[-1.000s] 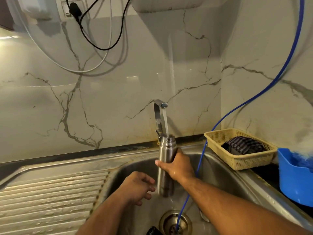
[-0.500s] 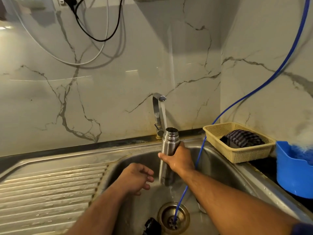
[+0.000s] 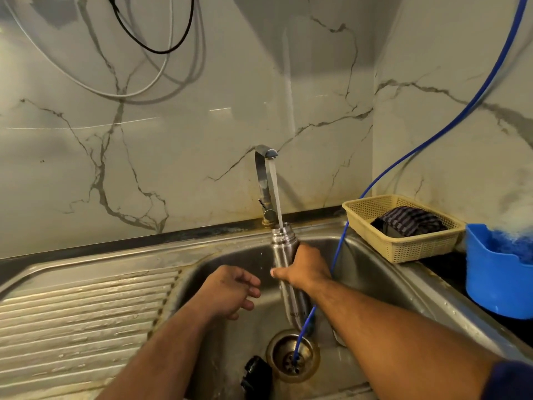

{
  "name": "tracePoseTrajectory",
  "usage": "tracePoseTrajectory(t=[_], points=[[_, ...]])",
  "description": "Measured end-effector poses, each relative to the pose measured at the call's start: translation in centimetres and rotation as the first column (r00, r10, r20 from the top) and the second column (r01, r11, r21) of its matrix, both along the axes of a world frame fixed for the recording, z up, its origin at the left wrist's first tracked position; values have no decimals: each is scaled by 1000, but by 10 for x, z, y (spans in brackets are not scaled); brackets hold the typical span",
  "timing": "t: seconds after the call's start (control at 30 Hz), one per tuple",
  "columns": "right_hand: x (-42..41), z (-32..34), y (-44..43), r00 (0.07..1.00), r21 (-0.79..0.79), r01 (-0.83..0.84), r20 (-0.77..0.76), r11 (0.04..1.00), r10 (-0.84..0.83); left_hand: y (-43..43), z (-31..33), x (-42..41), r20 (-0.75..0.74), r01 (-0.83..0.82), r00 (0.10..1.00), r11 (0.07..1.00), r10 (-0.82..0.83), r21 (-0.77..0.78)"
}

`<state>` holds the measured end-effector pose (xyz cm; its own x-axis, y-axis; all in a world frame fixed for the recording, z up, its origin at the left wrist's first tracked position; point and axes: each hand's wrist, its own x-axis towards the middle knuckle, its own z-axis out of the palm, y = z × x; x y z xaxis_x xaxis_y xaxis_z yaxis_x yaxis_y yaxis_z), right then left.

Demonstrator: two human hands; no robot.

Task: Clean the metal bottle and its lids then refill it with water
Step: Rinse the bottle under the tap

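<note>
My right hand grips the open steel bottle around its middle and holds it upright over the sink basin. Water runs from the tap straight into the bottle's mouth. My left hand hovers just left of the bottle with its fingers loosely curled, holding nothing. A black lid lies on the basin floor beside the drain.
A blue hose drops from the upper right into the drain, passing close behind the bottle. A yellow basket with a striped cloth and a blue tub stand on the right counter. The ribbed drainboard lies to the left.
The bottle has stayed under the tap in my right hand. My left hand has shifted slightly but remains apart from the bottle. The view has tilted down, showing the drain and the black lid.
</note>
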<state>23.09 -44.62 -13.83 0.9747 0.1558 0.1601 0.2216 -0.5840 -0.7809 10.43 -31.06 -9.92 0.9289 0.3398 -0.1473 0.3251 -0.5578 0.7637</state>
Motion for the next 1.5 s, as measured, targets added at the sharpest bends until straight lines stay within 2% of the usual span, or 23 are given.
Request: tracePoseTrajectory(t=[0.03,0.13,0.23,0.33,0.43,0.57,0.63,0.73,0.83,0.9,1.0,1.17,1.3,1.37,1.43,1.47,1.5], points=[[0,1,0,1000,-9,4,9,1000,-4,0,0,0,-1,0,1000,1000,0,3],[0,1,1,1000,100,17,23,995,-20,3,0,3,5,-8,1000,1000,8,12],[-4,1,4,999,-37,-32,10,999,33,2,0,3,7,-6,1000,1000,6,27],[-3,-3,6,999,42,-11,33,999,9,2,2,2,3,-20,1000,999,20,31],[-4,-1,2,998,-63,-53,-22,997,52,2,1,1,6,-17,1000,999,16,41],[-1,1,-1,1000,38,-13,0,999,13,5,0,2,1,-23,1000,997,23,79],[-3,3,-1,999,-35,-39,-14,999,39,5,-1,3,-2,-16,1000,996,16,82],[-3,-3,2,1000,2,-29,-8,1000,29,5,1,3,-6,-28,1000,997,29,75],[-6,-1,5,998,-68,-58,-4,996,58,4,2,2,-5,-28,1000,997,28,72],[-5,1,3,999,-21,-35,-12,999,35,5,2,2,-9,-43,999,997,44,60],[-8,5,0,998,-121,-52,-46,991,47,5,1,2,-9,-31,999,998,31,60],[-9,6,-2,997,-121,-61,-58,991,54,7,-2,3,-42,-8,999,996,12,89],[-14,20,0,993,94,-71,-84,993,79,9,-6,2,-66,-1,998,993,9,118],[-20,27,0,984,175,-115,-117,978,137,12,-10,-1,-111,-25,993,999,30,48],[-26,34,2,956,477,-127,-176,870,236,20,-12,-3,-213,-142,973,963,93,-227],[-28,35,3,939,614,-108,-195,782,283,25,-12,-2,-242,-194,965,887,97,-418],[-30,38,4,928,699,-86,-203,710,313,30,-11,-1,-230,-219,968,772,97,-597]])
